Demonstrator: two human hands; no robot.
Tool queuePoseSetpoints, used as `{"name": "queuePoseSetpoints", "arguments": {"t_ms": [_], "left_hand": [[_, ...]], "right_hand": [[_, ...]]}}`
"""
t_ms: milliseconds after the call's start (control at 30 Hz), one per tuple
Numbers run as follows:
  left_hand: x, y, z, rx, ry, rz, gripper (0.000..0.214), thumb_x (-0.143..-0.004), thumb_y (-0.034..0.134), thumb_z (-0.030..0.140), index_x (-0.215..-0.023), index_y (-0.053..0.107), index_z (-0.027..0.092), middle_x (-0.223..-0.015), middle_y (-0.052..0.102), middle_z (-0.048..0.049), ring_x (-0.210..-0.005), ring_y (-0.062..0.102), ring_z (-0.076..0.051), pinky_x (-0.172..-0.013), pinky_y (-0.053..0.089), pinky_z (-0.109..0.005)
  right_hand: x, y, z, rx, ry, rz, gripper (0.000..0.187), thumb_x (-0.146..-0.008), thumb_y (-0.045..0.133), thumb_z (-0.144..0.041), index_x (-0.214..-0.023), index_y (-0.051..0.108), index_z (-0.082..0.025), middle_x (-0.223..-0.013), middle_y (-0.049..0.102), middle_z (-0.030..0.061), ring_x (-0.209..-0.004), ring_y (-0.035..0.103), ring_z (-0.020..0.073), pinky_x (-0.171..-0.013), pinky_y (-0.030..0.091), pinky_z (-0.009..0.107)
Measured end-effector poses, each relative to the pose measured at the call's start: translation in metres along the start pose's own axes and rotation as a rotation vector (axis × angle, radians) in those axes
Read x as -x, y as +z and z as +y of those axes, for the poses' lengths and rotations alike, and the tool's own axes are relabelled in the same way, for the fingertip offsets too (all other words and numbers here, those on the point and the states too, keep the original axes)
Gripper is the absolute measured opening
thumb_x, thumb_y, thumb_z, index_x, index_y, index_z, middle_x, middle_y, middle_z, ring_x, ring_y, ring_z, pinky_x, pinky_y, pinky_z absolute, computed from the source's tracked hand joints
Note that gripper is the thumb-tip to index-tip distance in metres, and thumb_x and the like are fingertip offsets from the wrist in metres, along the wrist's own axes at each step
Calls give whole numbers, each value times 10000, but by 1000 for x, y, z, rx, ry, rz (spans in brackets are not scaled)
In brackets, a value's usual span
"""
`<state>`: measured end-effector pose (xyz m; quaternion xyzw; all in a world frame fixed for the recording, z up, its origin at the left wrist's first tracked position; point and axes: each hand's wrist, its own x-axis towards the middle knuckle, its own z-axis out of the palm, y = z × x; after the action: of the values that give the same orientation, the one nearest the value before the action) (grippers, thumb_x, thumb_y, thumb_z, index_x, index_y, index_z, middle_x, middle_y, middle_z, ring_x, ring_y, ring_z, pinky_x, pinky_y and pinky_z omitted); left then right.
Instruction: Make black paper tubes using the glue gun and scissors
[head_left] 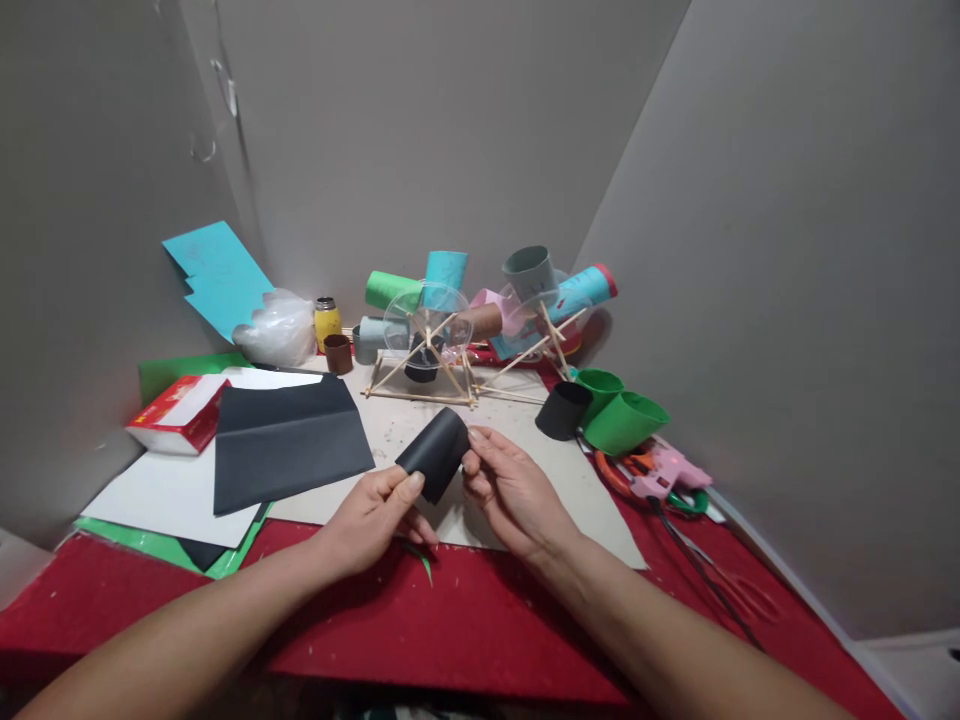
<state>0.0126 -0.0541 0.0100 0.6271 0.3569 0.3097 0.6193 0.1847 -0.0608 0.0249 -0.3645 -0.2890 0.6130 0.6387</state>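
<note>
A small black paper roll [437, 452] is held between both hands above a grey cardboard sheet [525, 440]. My left hand [375, 515] pinches its near lower end with thumb and fingers. My right hand [506, 490] grips its right end, thumb on top. Behind it stands a wooden-stick wheel [427, 355] carrying coloured paper tubes and clear plastic discs.
A black paper sheet [285, 440] lies on white and green sheets at the left, next to a red and white box [180, 412]. Green [622, 420] and black [562, 410] paper cups, a pink glue gun [664, 470] and scissors sit at the right. Grey walls close in all round.
</note>
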Motion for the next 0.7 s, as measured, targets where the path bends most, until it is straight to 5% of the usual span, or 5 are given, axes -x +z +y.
{"name": "queuePoseSetpoints", "arguments": {"t_ms": [267,400,567,700], "left_hand": [[3,-3,-5,-551,341,89,462,-960,347,427,-707,627,160,-687,651,-64,-634,587,-147,-622,430,-249],[5,-1,0,-642,377,44,304,-903,500,404,-749,611,166,-691,606,-31,-628,534,-138,-600,389,-242],[2,-2,5,-447,284,133,369,-901,495,408,-646,593,160,-609,613,-23,-577,548,-130,-569,400,-232],[-3,-13,17,-114,111,161,354,-893,489,487,-869,607,154,-648,669,-23,-566,652,-151,-544,477,-230]], "right_hand": [[1,0,-1,21,12,-3,439,-577,861,-414,-748,543,-164,-490,567,-55,-344,391,18,-351,298,109],[0,0,1,23,30,-5,432,-575,856,-408,-718,523,-173,-503,554,-63,-353,375,16,-360,295,120],[-2,-3,0,100,34,-40,418,-605,826,-456,-719,532,-183,-506,543,-63,-352,351,27,-364,278,150],[-3,-7,-10,272,9,-110,362,-693,785,-472,-689,593,-165,-451,517,-47,-347,333,42,-364,205,174]]}}
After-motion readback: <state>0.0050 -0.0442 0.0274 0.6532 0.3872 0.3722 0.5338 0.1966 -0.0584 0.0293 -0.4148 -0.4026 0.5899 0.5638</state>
